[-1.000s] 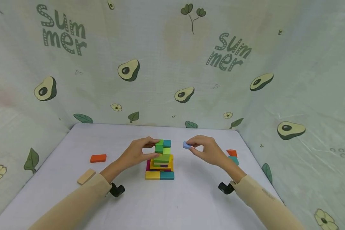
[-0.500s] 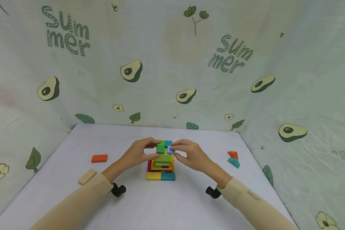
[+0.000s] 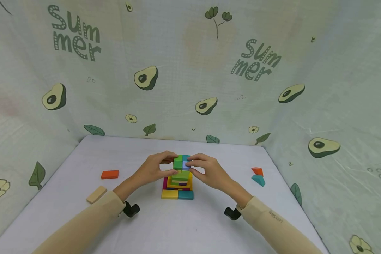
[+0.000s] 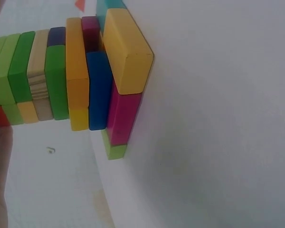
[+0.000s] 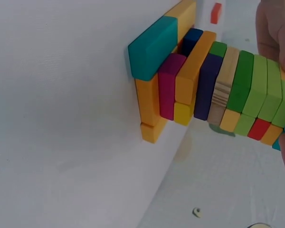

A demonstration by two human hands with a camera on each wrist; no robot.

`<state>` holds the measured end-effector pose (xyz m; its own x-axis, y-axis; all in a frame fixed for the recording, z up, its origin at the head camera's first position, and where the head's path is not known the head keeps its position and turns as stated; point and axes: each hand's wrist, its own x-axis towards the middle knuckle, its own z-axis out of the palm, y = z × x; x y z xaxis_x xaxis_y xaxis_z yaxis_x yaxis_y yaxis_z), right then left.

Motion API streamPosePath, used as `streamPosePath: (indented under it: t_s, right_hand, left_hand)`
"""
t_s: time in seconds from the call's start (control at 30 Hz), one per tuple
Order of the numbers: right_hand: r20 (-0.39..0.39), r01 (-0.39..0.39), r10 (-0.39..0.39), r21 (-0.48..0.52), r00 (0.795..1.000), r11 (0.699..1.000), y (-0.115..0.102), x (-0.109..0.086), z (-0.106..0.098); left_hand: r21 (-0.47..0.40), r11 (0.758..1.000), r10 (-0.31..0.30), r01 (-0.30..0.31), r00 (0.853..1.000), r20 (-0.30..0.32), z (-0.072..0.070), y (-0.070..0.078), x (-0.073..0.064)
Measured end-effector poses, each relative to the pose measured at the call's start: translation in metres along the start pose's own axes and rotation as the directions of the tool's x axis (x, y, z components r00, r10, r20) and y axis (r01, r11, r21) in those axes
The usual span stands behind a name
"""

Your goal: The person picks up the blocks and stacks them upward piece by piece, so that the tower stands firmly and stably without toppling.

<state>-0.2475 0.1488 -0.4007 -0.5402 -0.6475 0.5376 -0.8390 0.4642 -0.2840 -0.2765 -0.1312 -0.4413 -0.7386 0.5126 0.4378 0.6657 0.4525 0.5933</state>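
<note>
A tower of coloured wooden blocks (image 3: 179,175) stands mid-table on a wider, low base. At its top left, my left hand (image 3: 155,165) pinches a green block (image 3: 177,165), thumb at the front and fingers behind. Opposite it, my right hand (image 3: 209,170) holds a small light blue block (image 3: 186,165), which sits flush against the green one. Behind these two lie a lighter green block (image 3: 178,157) and a teal block (image 3: 186,157). Both wrist views show the layers stacked closely, with a yellow block (image 4: 128,52) and a teal block (image 5: 154,47) in the base.
To the left on the white table (image 3: 190,229) lie an orange-red block (image 3: 109,174) and a plain wood block (image 3: 96,194). An orange piece (image 3: 257,171) and a teal piece (image 3: 258,180) lie at the right. A printed cloth (image 3: 174,116) hangs behind the table.
My right hand has moved left, bringing the light blue block from beside the tower onto its top right, against the green block. My left hand has kept its hold at the top left.
</note>
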Motion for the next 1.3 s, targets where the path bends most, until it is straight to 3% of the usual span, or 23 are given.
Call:
streamPosePath:
  t_s: [0.43, 0.67, 0.93, 1.3]
  right_hand:
    - [-0.027, 0.014, -0.014, 0.000, 1.000, 1.000, 0.003, -0.001, 0.004]
    - [-0.039, -0.077, 0.081, 0.096, 0.996, 0.992, 0.005, -0.004, 0.010]
    - [0.017, -0.211, 0.212, 0.201, 0.977, 0.957, 0.010, -0.005, 0.020]
    - [0.005, -0.200, 0.204, 0.235, 0.979, 0.951, 0.012, -0.005, 0.023]
  left_hand:
    - [0.015, 1.000, -0.014, 0.014, 1.000, 0.007, -0.001, 0.002, 0.000]
    - [0.022, 0.999, -0.027, 0.027, 1.000, -0.002, 0.001, 0.003, 0.000]
    - [0.015, 1.000, -0.001, 0.001, 1.000, -0.008, 0.002, 0.003, 0.001]
    - [0.008, 1.000, -0.005, 0.006, 1.000, -0.017, 0.001, 0.005, 0.000]
